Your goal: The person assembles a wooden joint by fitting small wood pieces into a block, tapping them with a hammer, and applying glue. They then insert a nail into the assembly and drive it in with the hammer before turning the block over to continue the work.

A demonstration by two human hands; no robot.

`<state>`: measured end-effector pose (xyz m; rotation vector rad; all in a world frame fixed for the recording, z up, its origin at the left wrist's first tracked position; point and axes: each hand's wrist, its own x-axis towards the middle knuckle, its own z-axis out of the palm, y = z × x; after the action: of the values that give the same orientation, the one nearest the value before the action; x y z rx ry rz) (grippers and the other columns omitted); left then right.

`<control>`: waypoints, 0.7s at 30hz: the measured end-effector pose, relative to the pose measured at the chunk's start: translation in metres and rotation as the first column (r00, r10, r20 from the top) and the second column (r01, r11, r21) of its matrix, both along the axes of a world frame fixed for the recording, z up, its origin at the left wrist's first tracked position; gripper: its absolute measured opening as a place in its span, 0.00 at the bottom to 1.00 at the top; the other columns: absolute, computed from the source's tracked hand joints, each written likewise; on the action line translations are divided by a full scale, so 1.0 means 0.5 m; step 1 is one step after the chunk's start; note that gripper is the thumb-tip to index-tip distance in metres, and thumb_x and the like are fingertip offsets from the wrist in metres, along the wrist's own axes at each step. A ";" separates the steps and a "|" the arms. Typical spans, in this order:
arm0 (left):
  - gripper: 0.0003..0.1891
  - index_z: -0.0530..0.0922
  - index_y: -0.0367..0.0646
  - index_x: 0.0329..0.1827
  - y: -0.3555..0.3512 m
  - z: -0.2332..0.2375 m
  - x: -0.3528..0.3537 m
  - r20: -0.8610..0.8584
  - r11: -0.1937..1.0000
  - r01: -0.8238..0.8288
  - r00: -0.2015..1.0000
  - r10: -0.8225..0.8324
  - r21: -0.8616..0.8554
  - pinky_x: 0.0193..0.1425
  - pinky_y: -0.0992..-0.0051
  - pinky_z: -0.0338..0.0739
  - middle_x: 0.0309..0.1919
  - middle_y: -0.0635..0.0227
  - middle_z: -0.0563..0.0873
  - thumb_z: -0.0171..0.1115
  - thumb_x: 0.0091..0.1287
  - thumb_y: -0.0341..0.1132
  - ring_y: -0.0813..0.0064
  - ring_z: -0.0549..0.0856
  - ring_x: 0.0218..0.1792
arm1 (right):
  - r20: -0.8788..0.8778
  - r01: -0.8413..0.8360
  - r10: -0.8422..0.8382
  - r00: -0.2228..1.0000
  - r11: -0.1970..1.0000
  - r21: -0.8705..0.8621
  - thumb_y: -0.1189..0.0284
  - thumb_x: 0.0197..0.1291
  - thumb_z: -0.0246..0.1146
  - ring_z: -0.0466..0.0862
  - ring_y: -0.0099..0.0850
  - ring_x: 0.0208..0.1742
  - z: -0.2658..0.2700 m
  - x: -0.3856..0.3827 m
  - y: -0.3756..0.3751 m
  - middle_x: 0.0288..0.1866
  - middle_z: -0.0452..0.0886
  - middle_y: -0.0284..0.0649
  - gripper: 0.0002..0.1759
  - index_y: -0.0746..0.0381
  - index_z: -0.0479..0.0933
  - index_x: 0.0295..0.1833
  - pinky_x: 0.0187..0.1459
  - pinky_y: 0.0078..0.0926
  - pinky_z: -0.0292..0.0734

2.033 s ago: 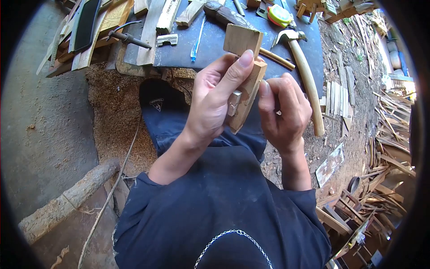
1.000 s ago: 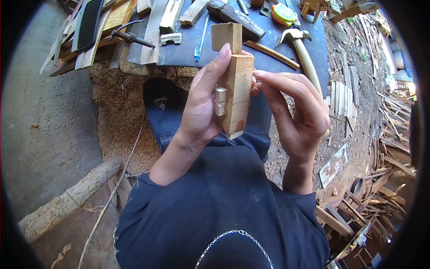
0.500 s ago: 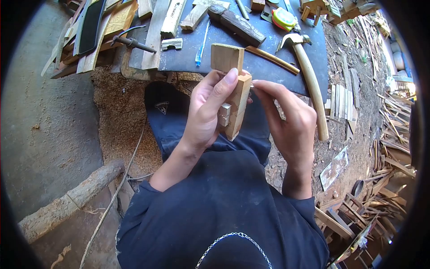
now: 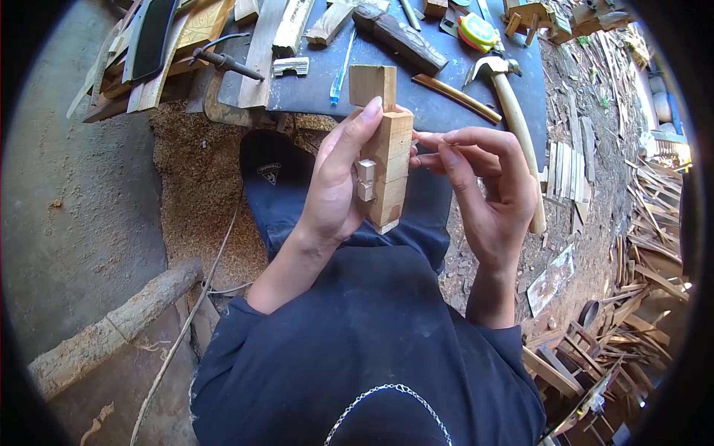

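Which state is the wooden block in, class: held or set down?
Held: the left hand clasps the wooden block, with the thumb along one side.

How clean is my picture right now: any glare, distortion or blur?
Head view: a dark curved border swallows the corners, fisheye-like; bright glare along the upper right edge; the wooden block and hammer look fairly sharp.

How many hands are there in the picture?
2. The left hand holds a wooden piece. The right hand is beside it, fingertips close to the wood; I can't tell if they touch. No other hands show.
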<state>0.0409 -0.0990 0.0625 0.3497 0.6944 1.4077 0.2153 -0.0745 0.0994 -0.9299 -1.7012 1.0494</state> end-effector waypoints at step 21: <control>0.23 0.79 0.39 0.63 -0.007 0.020 0.016 -0.024 0.997 -0.022 0.999 0.024 0.069 0.58 0.75 0.84 0.48 0.62 0.89 0.58 0.84 0.52 0.77 0.90 0.48 | -0.039 0.149 -0.144 0.989 0.927 0.346 0.84 0.56 0.79 0.93 0.35 0.44 -0.019 -0.023 0.002 0.44 0.92 0.45 0.14 0.67 0.88 0.48 0.46 0.28 0.88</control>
<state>0.0490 -0.1026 0.0726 0.4153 0.6735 1.4539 0.2039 -0.0736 0.0898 -0.8025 -1.7067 0.6259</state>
